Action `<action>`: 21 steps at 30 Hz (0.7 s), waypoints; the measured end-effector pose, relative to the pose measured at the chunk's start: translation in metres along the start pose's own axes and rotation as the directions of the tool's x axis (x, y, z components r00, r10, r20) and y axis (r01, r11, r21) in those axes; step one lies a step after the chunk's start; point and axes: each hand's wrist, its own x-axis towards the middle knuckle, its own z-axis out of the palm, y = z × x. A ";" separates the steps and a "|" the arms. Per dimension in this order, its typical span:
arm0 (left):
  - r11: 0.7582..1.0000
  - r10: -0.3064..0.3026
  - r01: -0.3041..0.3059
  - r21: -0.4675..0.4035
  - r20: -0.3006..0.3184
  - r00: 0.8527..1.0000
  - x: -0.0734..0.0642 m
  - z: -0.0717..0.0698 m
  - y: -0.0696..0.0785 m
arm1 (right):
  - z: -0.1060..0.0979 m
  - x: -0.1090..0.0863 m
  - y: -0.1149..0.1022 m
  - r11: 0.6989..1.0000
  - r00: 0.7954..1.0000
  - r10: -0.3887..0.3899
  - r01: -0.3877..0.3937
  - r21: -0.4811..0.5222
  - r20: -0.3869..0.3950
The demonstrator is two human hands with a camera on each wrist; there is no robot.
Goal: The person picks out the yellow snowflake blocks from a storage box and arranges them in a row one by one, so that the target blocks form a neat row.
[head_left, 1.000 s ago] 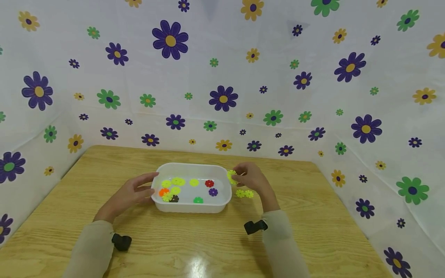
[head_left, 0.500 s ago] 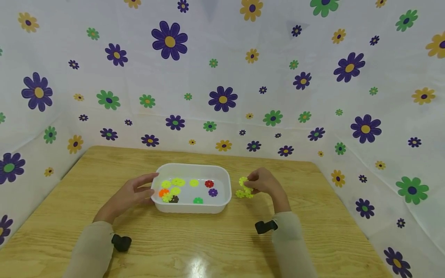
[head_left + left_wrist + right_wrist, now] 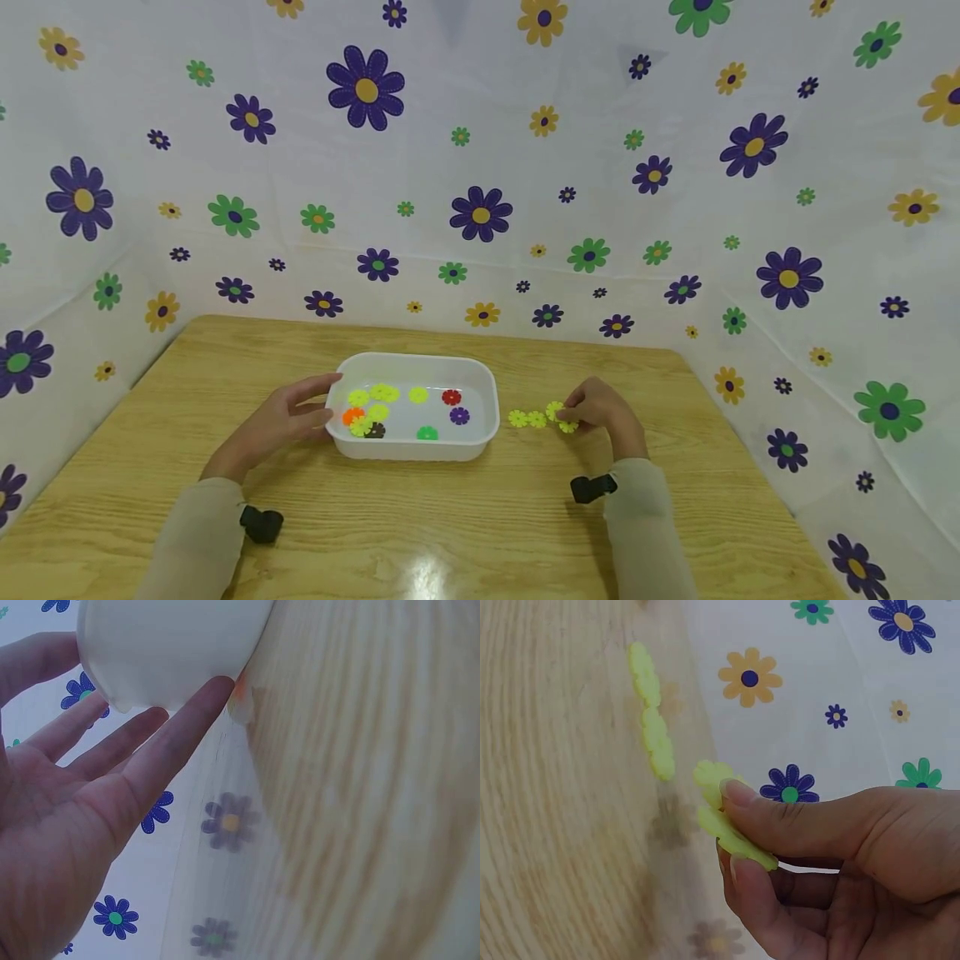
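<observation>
My left hand (image 3: 281,417) touches the left end of a white plastic tub (image 3: 408,450) with its fingers extended, as the left wrist view also shows. To the right of the tub, my right hand (image 3: 603,408) pinches yellow flower-shaped discs (image 3: 735,840) between thumb and fingers, close over the table. Two of them show in its grip, one tilted against the other. Just left of that hand, a pair of yellow flower discs (image 3: 527,418) lies edge to edge on the wood, seen in the right wrist view as a short row.
Inside the tub lie several more yellow discs (image 3: 418,394), plus an orange disc (image 3: 353,415), a red disc (image 3: 452,397), a purple disc (image 3: 460,416), a green disc (image 3: 427,433) and a dark brown disc (image 3: 377,431). Flower-print cloth (image 3: 420,167) hangs around the wooden table (image 3: 390,533).
My right hand has moved from the tub's right rim further right and lower, carrying the yellow discs past the pair on the table. The left hand and tub have stayed in place.
</observation>
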 end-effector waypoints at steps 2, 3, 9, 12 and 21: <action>1.000 0.003 -0.003 -0.004 0.003 1.000 0.000 0.000 0.001 | 0.001 0.001 0.003 1.000 1.000 0.015 -0.015 -0.011 0.007; 1.000 0.002 -0.002 -0.009 0.001 1.000 -0.001 0.000 0.001 | 0.002 0.002 0.004 1.000 1.000 0.026 -0.026 -0.014 0.011; 1.000 0.000 0.000 0.000 -0.003 1.000 0.000 0.000 0.000 | 0.006 0.007 0.010 0.996 0.996 0.084 -0.084 -0.017 0.024; 1.000 -0.008 0.008 0.006 -0.006 1.000 0.000 0.000 0.000 | 0.006 0.008 0.011 0.995 0.995 0.096 -0.095 -0.014 0.024; 1.000 0.005 -0.005 -0.010 0.001 1.000 -0.002 0.000 0.003 | 0.006 0.009 0.014 0.992 0.992 0.123 -0.123 -0.004 0.008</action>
